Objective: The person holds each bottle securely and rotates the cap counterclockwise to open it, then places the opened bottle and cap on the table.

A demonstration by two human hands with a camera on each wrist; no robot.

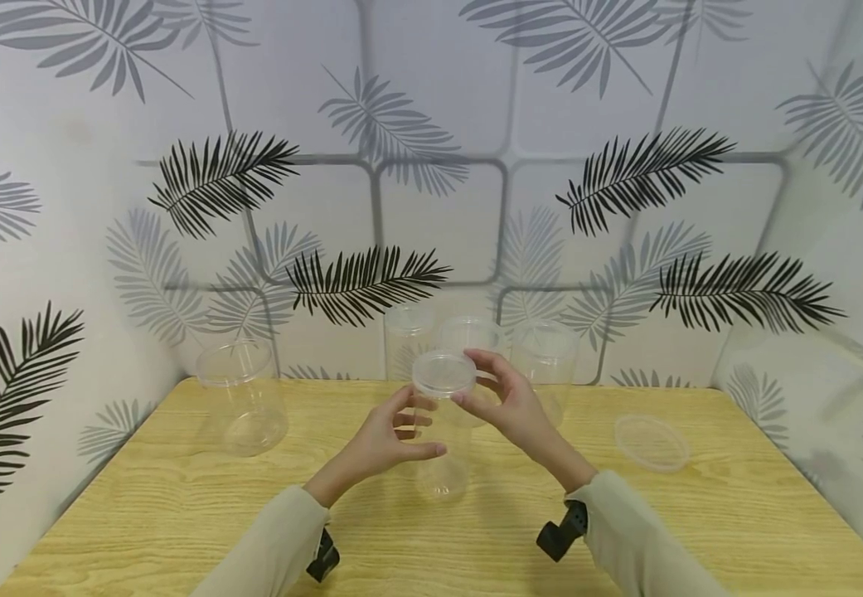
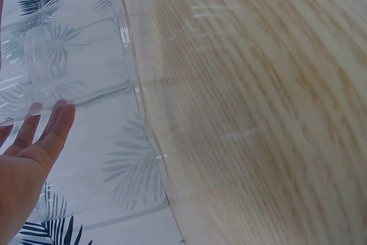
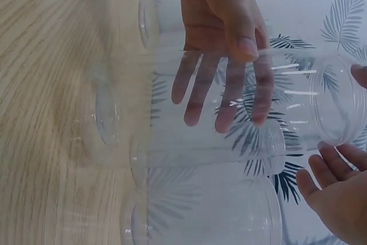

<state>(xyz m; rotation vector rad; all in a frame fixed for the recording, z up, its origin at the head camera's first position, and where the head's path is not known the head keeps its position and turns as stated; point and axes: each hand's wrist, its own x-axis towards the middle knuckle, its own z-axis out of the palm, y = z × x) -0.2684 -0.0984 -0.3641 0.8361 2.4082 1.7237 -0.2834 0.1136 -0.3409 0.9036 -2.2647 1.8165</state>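
A tall clear plastic jar (image 1: 443, 464) is upright over the middle of the table, with a round clear lid (image 1: 443, 373) at its top. From the left, my left hand (image 1: 386, 433) holds the jar's side, thumb in front and fingers behind. Those fingers show through the clear wall in the right wrist view. My right hand (image 1: 509, 398) pinches the lid's rim at the right, thumb near and fingers beyond it. The left wrist view shows the left hand (image 2: 31, 159) with its fingertips at the clear plastic; its thumb is out of sight there.
Several more clear containers stand close behind the jar, including a wide one (image 1: 546, 356) at the right. A wide clear tub (image 1: 244, 398) is at the table's back left. One loose clear disc (image 1: 651, 444) lies at the right. A leaf-patterned backdrop (image 1: 431, 207) closes off the back.
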